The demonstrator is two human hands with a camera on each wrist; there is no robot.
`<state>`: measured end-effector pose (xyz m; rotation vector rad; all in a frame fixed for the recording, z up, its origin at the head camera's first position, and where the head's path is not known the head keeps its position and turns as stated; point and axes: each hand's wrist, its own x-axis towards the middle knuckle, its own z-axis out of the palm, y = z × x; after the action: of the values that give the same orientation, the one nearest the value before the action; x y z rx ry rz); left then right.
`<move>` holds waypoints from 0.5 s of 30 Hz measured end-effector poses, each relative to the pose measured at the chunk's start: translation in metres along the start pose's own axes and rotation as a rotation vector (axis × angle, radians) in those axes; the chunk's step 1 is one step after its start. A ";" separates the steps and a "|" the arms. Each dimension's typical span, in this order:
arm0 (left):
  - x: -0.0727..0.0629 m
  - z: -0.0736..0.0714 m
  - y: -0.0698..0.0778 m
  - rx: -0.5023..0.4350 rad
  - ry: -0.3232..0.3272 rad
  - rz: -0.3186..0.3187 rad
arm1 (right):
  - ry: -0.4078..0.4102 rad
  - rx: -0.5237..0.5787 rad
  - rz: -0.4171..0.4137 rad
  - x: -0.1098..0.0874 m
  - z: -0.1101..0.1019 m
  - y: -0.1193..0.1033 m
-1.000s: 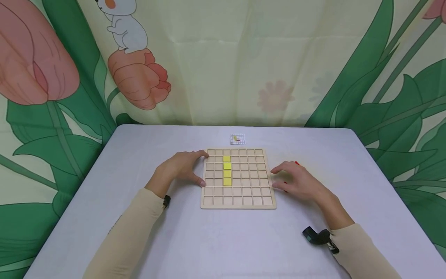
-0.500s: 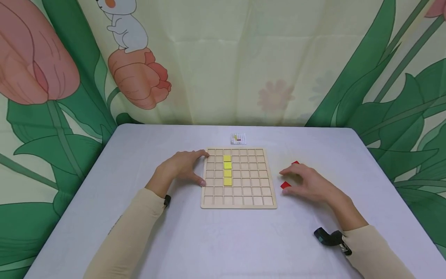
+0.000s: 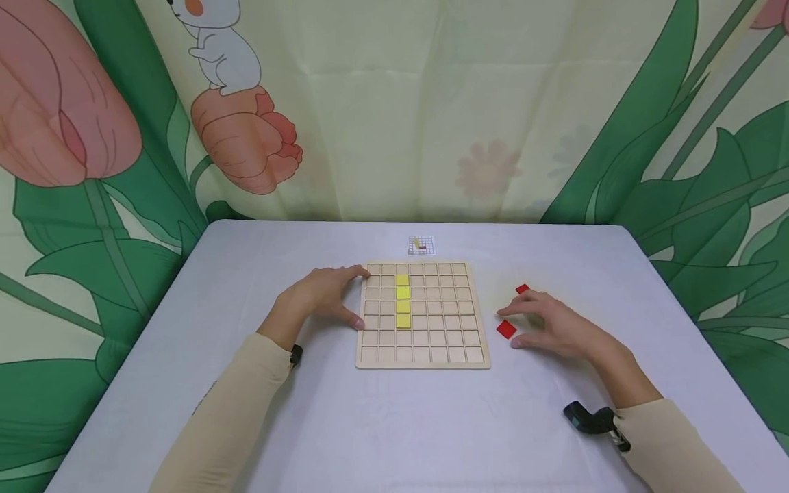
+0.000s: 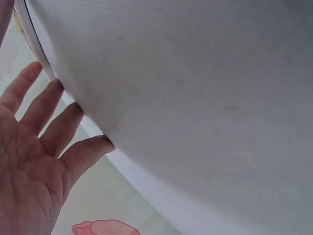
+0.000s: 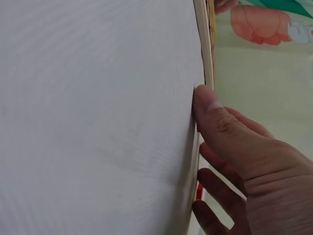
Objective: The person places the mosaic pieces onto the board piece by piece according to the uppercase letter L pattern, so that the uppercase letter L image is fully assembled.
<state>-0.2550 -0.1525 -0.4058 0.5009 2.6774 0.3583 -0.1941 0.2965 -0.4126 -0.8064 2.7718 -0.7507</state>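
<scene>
A square wooden grid board (image 3: pixel 438 338) lies on the table, with several yellow square tiles (image 3: pixel 403 307) in one column of its cells. My left hand (image 3: pixel 317 294) rests at the board's left edge, thumb and index finger spread apart against it. To the right of the board, my right hand (image 3: pixel 557 325) is over the table with fingers loosely bent and nothing between them. One red tile (image 3: pixel 506 329) lies between its fingertips and the board. A second red tile (image 3: pixel 522 288) shows just beyond the fingers, partly covered by them.
Behind the board lies a small card (image 3: pixel 422 245) printed with a grid and coloured squares. A white cloth covers the table (image 3: pixel 394 431). Close behind the far edge hangs a curtain (image 3: pixel 394 109) with flowers and a rabbit. Each wrist wears a small black device.
My right hand has drawn back to the right from the board's edge, bringing the nearer red tile into full view. My left hand stays on the board's left edge.
</scene>
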 end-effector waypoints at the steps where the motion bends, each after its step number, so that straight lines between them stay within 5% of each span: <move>1: 0.000 0.000 0.000 -0.001 0.000 -0.001 | 0.001 -0.003 -0.018 0.000 0.000 0.000; 6: 0.000 0.000 -0.001 -0.006 -0.001 -0.006 | 0.028 -0.016 -0.087 0.000 0.001 0.000; 15: 0.002 0.001 -0.003 0.000 -0.004 0.001 | 0.028 0.009 -0.023 0.003 0.005 -0.001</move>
<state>-0.2574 -0.1542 -0.4080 0.5031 2.6736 0.3572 -0.1950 0.2924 -0.4163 -0.8344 2.7860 -0.7837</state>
